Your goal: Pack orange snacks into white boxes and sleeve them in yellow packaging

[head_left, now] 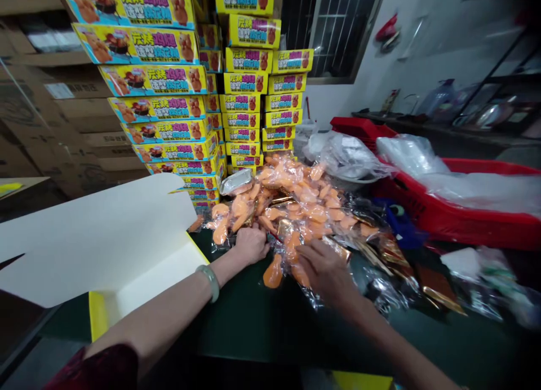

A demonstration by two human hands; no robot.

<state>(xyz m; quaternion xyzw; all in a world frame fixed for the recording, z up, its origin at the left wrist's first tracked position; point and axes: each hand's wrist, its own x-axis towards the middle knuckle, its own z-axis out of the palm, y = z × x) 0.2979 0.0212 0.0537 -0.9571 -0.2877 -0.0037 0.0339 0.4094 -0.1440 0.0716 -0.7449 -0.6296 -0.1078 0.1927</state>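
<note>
Both hands are at the near edge of a heap of orange, drumstick-shaped pieces in clear wrappers (313, 209) on a dark green table (249, 328). My left hand (252, 243), with a pale green bangle (213, 283) on its wrist, is closed; what its fingers hold is hidden. My right hand (323, 269) has its fingers bent onto a wrapped orange drumstick-shaped piece (292, 246). Between the hands lies another orange piece (273, 273). An open box with a white inside (156, 271) and yellow edges stands at the left, its white lid (97, 232) raised.
Stacked yellow printed boxes (164, 80) rise at the back left, with more stacks (243, 83) behind the heap. A foil tray (236, 181) sits by them. Red baskets (477, 209) with clear plastic bags (409, 153) stand right. Gold-brown packets (439, 288) lie at the right.
</note>
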